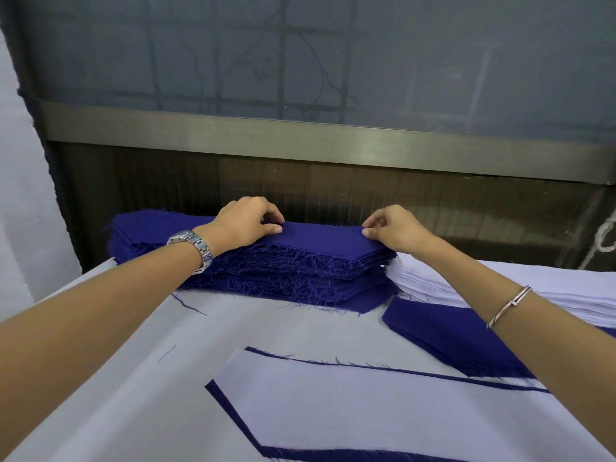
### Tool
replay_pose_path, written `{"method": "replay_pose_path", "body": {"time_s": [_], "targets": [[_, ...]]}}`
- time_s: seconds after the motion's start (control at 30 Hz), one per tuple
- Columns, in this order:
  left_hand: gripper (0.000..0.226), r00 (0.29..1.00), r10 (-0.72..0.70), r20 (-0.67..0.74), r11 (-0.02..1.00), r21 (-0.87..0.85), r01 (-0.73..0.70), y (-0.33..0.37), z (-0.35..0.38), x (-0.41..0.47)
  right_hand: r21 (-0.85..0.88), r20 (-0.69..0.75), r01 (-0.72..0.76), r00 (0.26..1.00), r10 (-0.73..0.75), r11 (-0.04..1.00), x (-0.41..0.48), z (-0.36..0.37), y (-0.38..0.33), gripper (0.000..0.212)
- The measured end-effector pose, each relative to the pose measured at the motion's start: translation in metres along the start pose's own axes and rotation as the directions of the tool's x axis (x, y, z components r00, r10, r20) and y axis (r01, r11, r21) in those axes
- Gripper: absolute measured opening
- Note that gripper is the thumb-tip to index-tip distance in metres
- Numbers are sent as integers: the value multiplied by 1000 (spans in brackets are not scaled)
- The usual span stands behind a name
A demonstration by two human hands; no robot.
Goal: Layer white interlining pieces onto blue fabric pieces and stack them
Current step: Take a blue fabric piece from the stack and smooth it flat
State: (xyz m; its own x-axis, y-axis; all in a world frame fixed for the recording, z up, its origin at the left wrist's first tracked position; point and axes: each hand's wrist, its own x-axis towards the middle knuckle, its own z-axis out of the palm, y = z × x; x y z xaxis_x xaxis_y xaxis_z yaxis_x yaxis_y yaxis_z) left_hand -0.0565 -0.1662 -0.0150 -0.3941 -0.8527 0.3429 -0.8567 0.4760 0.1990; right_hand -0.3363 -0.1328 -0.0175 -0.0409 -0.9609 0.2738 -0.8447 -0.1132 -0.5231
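Note:
A tall stack of frayed blue fabric pieces [300,268] stands at the far side of the table. My left hand [246,221] pinches the far left edge of the top blue piece [320,238]. My right hand [396,228] pinches its far right corner. A pile of white interlining pieces [433,281] lies right of the blue stack, partly behind my right forearm. Near me lies a white interlining piece [333,405] laid on a blue piece, whose dark edge [230,411] shows around it.
A few more blue pieces [443,331] lie flat at the right, under my right forearm. The table is covered with a pale cloth [133,378]. A dark wall panel and metal rail [300,135] rise just behind the stacks. A loose blue thread [190,306] lies on the cloth.

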Motion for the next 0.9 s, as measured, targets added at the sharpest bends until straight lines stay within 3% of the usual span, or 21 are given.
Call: {"method": "replay_pose_path", "body": {"time_s": [0.27,0.5,0.7,0.9], "targets": [[32,999,-2,38,1000,6,2,0,1,1,-48,-55,89,994,-92,995,-3,0,0,15],[35,998,35,57,999,36,-37,1,4,3,-81,-197,208,955,-221,975,-7,1,1,26],[35,997,48,54,998,29,-50,-1,4,5,-114,-296,240,918,-263,964,-11,-4,0,12],[36,997,51,51,998,34,-53,-2,6,5,-201,-280,293,898,-341,935,-17,-5,-4,16]]}}
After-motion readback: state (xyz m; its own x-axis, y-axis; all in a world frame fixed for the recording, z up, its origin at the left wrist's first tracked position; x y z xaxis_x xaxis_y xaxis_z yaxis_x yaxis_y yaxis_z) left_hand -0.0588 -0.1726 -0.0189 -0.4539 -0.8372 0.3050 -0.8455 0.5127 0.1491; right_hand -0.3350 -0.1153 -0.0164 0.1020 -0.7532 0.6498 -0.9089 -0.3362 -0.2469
